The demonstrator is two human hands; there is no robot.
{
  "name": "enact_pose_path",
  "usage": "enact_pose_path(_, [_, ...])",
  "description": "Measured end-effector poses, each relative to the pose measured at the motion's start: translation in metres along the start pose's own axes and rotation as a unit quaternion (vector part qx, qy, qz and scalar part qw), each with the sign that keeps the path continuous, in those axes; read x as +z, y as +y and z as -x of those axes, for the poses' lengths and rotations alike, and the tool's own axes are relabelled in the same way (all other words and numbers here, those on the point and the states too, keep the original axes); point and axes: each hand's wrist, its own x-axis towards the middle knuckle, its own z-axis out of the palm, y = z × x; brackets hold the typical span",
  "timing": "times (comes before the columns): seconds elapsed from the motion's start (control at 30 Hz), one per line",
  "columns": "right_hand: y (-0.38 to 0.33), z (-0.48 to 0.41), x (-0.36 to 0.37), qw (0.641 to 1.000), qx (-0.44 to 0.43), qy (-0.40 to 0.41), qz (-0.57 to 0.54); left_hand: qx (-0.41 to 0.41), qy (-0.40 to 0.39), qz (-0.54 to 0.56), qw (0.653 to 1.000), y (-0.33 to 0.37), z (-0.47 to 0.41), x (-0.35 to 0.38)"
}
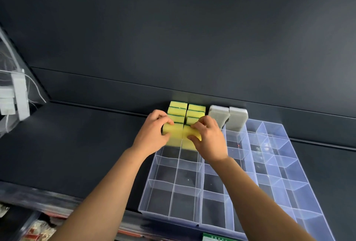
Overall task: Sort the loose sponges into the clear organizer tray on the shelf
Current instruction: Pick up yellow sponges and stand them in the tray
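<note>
Where the view begins, along the bottom edge, blurred packets (38, 229) lie on a lower level. A green item (215, 238) is cut off by the frame. Neither can be identified.

Above them a dark matt shelf (86, 144) carries one clear tray (294, 188), split by clear dividers into columns of compartments. Its near right corner is out of view.

Two bare forearms reach over the tray to its far left end.
- The left hand (152, 134) grips the first sponge (174, 131), fingers curled over its top and thumb on its near face.
- The right hand (210, 140) grips the second sponge (189, 134) in the same manner.
- Both sponges are yellow and stand side by side in the tray's two leftmost columns. Their lower ends show through the clear wall.

Directly behind them the yellow sponges (178, 105) stand on edge with green backing. They form two columns of three, so far as the hands allow a count. To their right, in the next two columns, stand two grey sponges (217, 114), their bases partly hidden by the right hand.

Count: eight yellow, two grey, all at the tray's far end against the wall (173, 38).

The wall is dark and panelled, with one horizontal seam. At the left edge, white tags (15, 94) with strings are blurred and cut off.
</note>
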Motion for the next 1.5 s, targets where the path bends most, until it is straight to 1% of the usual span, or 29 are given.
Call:
enact_pose_path(0.1, [0.001,-0.002,0.001,1.000,0.005,0.025,0.007,0.014,0.002,-0.033,0.999,-0.003,0.000,0.001])
enact_pose_path(0.2, [0.002,0.002,0.001,0.999,-0.003,0.029,-0.020,0.025,0.010,-0.057,0.998,0.000,-0.004,0.003])
enact_pose_path(0.27, [0.002,0.004,0.001,0.999,-0.014,0.030,-0.016,0.036,0.007,-0.070,0.997,0.003,-0.007,0.004])
enact_pose_path(0.4, [-0.002,0.004,0.001,0.999,0.023,0.023,-0.008,0.042,0.011,-0.077,0.996,0.003,-0.007,0.005])
enact_pose_path(0.5, [-0.004,0.007,-0.001,0.999,0.031,0.014,0.000,0.046,0.013,-0.088,0.995,0.004,-0.006,0.003])
enact_pose_path(0.73, [0.007,0.028,-0.015,0.996,0.072,0.013,0.044,0.099,0.019,-0.164,0.981,0.021,-0.005,0.006])
enact_pose_path(0.87, [0.025,0.048,-0.031,0.990,0.111,-0.015,0.086,0.129,0.012,-0.197,0.972,0.048,-0.006,0.021])
enact_pose_path(1.0, [0.048,0.075,-0.059,0.981,0.155,-0.011,0.119,0.171,-0.011,-0.214,0.962,0.085,-0.005,0.046])
enact_pose_path(1.27, [0.118,0.166,-0.137,0.957,0.230,-0.022,0.175,0.238,-0.072,-0.222,0.943,0.188,0.012,0.123])
enact_pose_path(1.5, [0.184,0.257,-0.209,0.940,0.280,-0.040,0.190,0.263,-0.097,-0.228,0.932,0.285,0.042,0.198])
